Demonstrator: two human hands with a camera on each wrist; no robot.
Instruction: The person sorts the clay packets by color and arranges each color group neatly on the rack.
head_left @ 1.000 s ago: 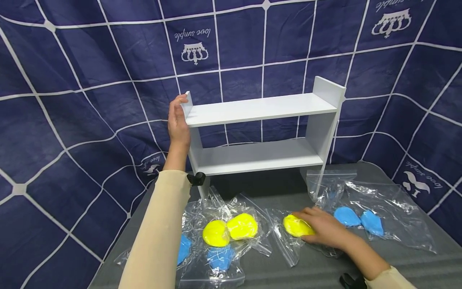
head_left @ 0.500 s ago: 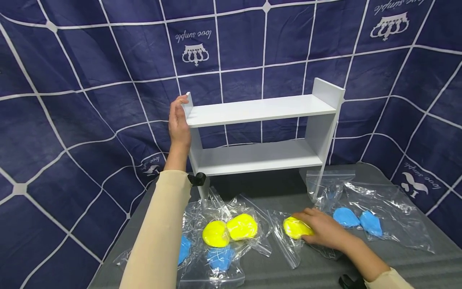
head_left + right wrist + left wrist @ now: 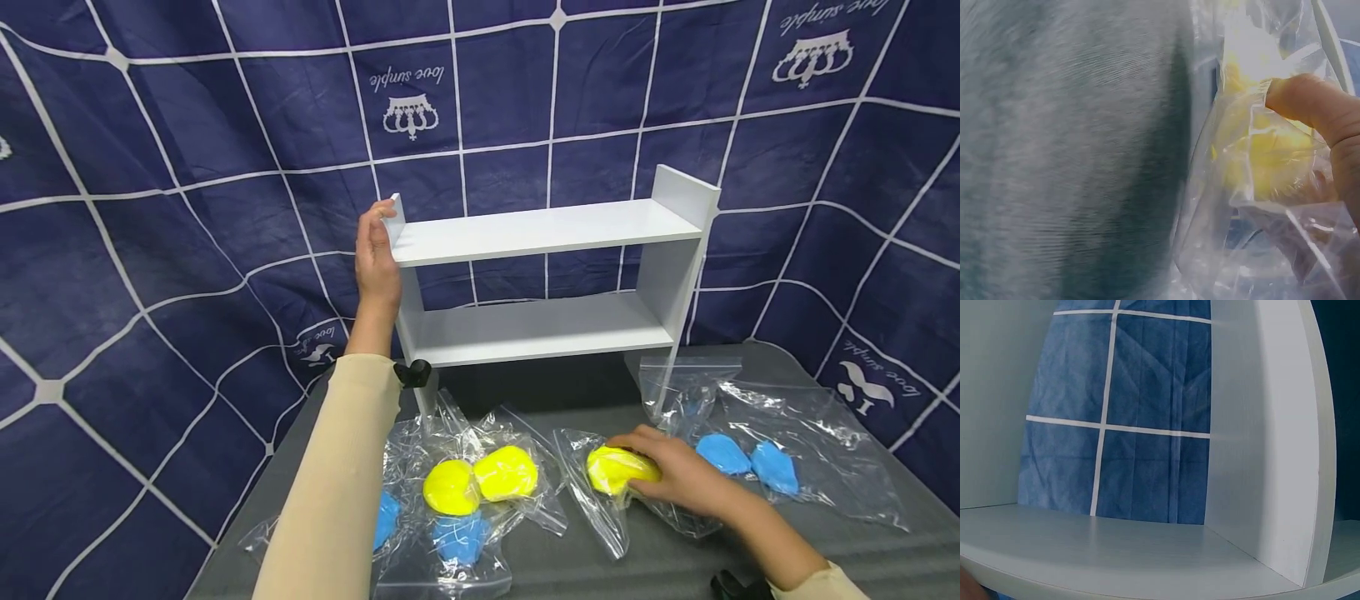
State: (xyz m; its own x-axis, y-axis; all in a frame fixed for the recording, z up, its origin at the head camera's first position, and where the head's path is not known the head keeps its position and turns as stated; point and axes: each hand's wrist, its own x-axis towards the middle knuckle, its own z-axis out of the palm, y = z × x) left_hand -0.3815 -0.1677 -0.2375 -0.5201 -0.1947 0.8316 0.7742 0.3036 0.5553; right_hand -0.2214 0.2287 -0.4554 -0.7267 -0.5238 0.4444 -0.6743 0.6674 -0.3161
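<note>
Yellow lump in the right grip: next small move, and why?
Probably a slight lift: the right grip pinches the yellow lump through its clear bag, while the left grip holds the white shelf by its side panel.

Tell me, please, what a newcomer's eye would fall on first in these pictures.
Probably the white two-tier shelf unit, standing mid-view in front of the navy gridded cloth and gripped at its upper left end by the left hand. Next come the bright yellow lumps in clear plastic bags on the grey surface before it: two close together toward the left, and a third lump gripped by the right hand.
</note>
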